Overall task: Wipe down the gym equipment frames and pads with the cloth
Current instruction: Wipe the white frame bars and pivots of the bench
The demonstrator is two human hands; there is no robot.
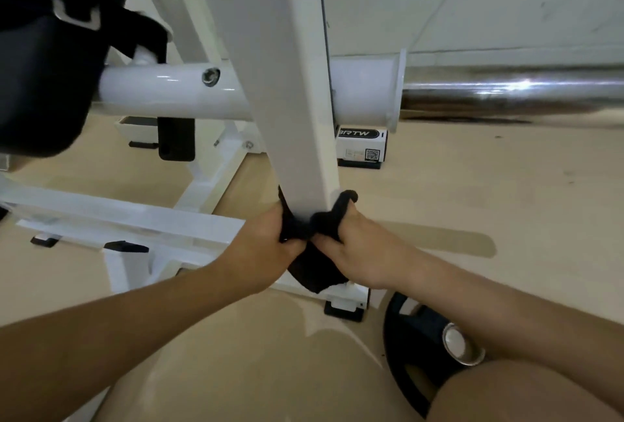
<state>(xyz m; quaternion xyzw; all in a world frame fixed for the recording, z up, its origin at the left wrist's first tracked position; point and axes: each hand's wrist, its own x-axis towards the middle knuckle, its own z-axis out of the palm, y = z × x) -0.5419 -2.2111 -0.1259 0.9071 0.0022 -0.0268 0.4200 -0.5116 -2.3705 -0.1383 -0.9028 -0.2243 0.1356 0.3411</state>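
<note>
Nearest to me, low and to the right of the white upright post [297, 101], I see a bare leg [526, 391], and just beside it a black weight plate [408, 347] lying on the beige floor [472, 202]. Further in, both hands meet at the lower part of the post. The left hand [266, 246] and the right hand [354, 253] each grip the black cloth [315, 273], which goes around the post; one end hangs below the hands. Behind the post a white tube [162, 90] runs across, and to the right it continues as a chrome bar [506, 94]. Up and to the left of the post there is a black pad [44, 67]. Behind the post, on the floor, stands a white frame foot [363, 146] with the letters "BRTW" and a QR code.
</note>
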